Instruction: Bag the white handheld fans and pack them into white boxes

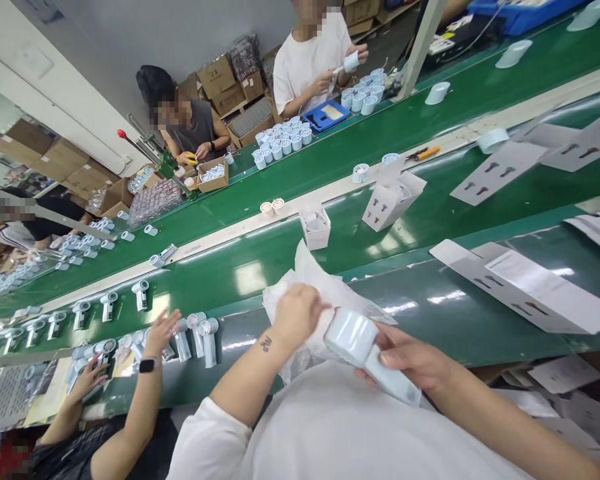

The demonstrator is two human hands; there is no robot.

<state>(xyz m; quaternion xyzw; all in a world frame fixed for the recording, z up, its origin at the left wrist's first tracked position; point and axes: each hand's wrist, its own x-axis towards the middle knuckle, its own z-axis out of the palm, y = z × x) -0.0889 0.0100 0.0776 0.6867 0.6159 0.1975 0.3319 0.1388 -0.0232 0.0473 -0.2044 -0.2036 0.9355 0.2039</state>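
tight around a pale blue hand fan (pixel 367 353) is the grip of the right hand (pixel 407 357), with the fingers near the fan's round head. the left hand (pixel 297 317) is curled and pinches a clear plastic bag (pixel 300 287), which sits just beside the fan, above the edge of a green table (pixel 460 320). on the table to the right lies a long white card (pixel 525 287) with pictures of fans on it. past that stand two open white boxes (pixel 315 227) (pixel 393 200). to the left, a row of fans (pixel 140 295) stands up on the table, and a co-worker's hand (pixel 163 333) reaches near them. farther off, two co-workers sit at the far table. one of them holds a fan part (pixel 350 63) beside many pale blue cups (pixel 280 137). brown cardboard boxes (pixel 217 83) are piled behind them.
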